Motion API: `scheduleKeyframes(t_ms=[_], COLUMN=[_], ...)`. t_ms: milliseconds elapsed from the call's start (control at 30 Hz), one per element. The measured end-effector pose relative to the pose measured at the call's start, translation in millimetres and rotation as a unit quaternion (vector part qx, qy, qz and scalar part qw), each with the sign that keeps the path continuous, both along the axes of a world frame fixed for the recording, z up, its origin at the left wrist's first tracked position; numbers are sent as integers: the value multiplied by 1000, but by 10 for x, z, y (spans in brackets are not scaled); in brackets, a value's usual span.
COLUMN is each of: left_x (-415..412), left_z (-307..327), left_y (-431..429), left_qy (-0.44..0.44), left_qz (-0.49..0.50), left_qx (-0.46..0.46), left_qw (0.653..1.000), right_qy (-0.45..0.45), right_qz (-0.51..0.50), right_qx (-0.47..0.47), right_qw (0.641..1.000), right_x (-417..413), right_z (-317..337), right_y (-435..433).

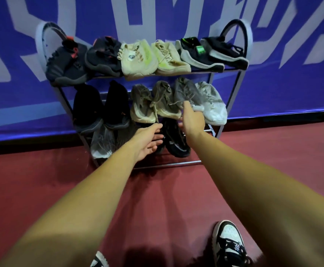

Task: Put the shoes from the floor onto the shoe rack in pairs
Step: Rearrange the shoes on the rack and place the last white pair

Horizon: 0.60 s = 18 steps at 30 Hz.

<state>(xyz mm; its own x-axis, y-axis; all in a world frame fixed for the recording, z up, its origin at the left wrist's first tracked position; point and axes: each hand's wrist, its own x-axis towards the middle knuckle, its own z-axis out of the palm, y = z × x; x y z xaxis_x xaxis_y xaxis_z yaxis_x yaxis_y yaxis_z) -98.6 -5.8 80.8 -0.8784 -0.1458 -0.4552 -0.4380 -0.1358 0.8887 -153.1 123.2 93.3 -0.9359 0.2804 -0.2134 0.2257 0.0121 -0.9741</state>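
The person has bare forearms (253,180) and wears black-and-white lace-up sneakers (228,245).

blue banner (272,89) with pale lettering behind; black-and-white worn sneaker (229,245) at bottom edge.

Blue banner (272,89), maroon floor (253,160), grey rack (237,83)
Top row: black-and-red pair (68,64), cream-yellow pair (138,59), black pair (199,53) with a green tag; sneaker (228,245) down front is black-and-white with a checkered patch.

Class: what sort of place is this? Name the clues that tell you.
Probably an indoor sports hall: a red floor, a big blue lettered banner along the wall, and a shoe rack full of trainers.
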Motion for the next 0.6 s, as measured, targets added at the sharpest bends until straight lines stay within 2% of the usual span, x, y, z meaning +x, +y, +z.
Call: scheduleKeyframes(t_ms=[200,333,433,600], left_x=[-208,-334,-434,-526], left_z=[195,245,237,122], left_y=[347,432,516,654], left_qy=[2,-11,-14,-19], left_qz=[-5,14,32,39], left_qx=[29,70,86,104], left_qw=[1000,997,996,994], right_qy=[-16,7,20,-26], right_qz=[5,0,-17,-52], right_qx=[-130,-116,-60,11], right_qw=[991,993,998,998], right_x=[-128,-160,-246,-256], right_z=[88,253,335,72], right_y=[235,294,294,471])
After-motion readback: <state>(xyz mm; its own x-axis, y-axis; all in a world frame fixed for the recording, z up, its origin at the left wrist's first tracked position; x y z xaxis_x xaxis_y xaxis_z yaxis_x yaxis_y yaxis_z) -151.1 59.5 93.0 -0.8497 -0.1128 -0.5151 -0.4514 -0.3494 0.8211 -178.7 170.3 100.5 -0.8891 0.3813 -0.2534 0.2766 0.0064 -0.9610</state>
